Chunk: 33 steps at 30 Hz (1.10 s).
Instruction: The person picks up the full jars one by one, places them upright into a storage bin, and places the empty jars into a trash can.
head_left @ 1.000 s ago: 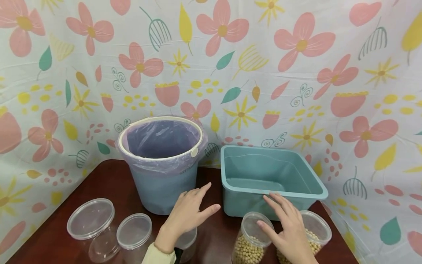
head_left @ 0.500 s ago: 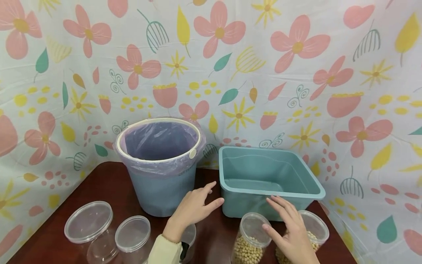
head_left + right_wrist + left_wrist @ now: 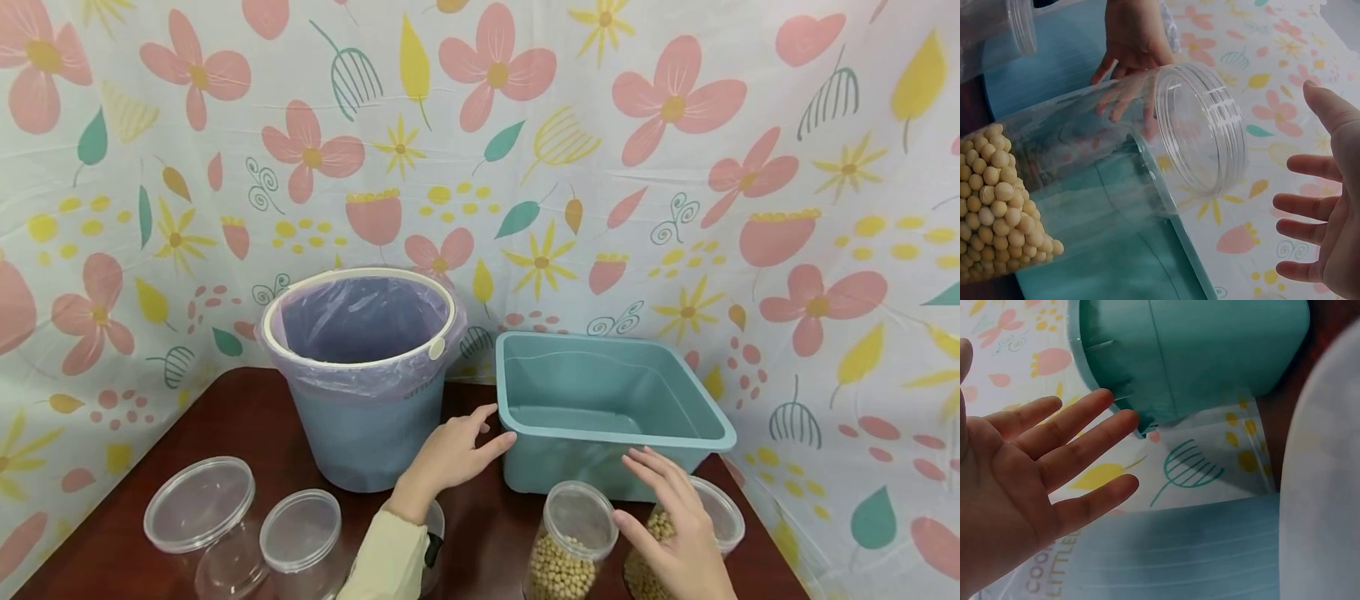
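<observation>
backdrop: floral-print plastic sheet (image 3: pixel 675 167), pink flowers, yellow and teal leaves; hangs behind and to both sides of the basin.
table: dark red-brown wooden tabletop (image 3: pixel 247 417); everything stands on it.
basin: rectangular teal plastic basin (image 3: pixel 705 417), landmark; right-of-centre at the back, inside shows only its own floor.
bucket: round blue-grey plastic bucket (image 3: pixel 367 425) lined with a pale purple bag (image 3: pixel 360 321), white rim ring; just left of the basin, narrow gap between.
bean jars: 2 clear round plastic jars part-filled with tan soybeans, no lids; 1 (image 3: pixel 570 542) in front of the basin's near wall, the other (image 3: pixel 716 512) in front of its near-right corner, mostly behind the right hand.
clear jars: 2 clear lidded plastic jars, larger (image 3: pixel 201 504) and smaller (image 3: pixel 302 529); well left of the basin, in front-left of the bucket. A 3rd clear jar (image 3: pixel 433 533) sits under the left forearm, mostly hidden.
left hand: left hand (image 3: pixel 453 454) in the gap between bucket and basin, fingers straight and spread, holding nothing; fingertips (image 3: pixel 1124 419) at the basin's near-left corner, contact cannot tell.
right hand: right hand (image 3: pixel 675 525) in front of the basin's near wall, above the 2 bean jars; fingers (image 3: pixel 1300 200) spread and relaxed, gripping nothing, clear of the jar mouth in the wrist view.
</observation>
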Each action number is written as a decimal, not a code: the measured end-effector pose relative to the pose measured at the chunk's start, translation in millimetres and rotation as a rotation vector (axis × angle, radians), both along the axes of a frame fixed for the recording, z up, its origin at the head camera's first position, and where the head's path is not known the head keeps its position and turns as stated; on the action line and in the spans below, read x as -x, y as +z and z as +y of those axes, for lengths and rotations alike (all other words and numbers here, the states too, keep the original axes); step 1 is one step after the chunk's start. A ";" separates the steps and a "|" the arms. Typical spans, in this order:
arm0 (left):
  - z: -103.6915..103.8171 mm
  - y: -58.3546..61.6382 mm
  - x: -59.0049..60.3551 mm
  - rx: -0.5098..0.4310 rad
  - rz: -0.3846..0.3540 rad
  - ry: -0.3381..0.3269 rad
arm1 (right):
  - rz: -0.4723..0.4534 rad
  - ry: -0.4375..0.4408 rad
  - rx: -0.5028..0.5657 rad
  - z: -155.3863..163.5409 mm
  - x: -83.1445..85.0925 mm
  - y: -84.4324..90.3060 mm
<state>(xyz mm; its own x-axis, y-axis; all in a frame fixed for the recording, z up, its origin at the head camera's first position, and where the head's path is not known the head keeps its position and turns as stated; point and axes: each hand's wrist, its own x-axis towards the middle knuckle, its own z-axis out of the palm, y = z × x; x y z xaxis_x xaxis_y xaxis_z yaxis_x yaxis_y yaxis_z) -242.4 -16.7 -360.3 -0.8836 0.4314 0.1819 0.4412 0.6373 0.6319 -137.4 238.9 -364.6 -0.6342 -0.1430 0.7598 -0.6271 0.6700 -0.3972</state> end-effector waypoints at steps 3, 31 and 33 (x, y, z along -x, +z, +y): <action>2.7 -0.1 4.2 -0.004 -0.021 0.011 | -0.011 -0.018 -0.002 2.1 -1.8 1.5; 18.6 -9.6 39.6 -0.120 -0.140 0.033 | -0.032 -0.063 -0.018 10.7 -5.4 -7.5; 18.6 -9.9 42.2 -0.132 -0.142 0.024 | -0.027 -0.069 -0.017 11.6 -5.6 -7.6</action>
<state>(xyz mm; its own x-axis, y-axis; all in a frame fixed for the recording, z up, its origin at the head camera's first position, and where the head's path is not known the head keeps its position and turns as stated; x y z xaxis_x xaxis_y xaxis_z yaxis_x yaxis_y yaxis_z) -284.6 1.9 -370.3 -0.9140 0.3910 0.1083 0.3277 0.5539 0.7654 -131.9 250.5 -372.3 -0.6636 -0.1111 0.7398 -0.5680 0.7184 -0.4016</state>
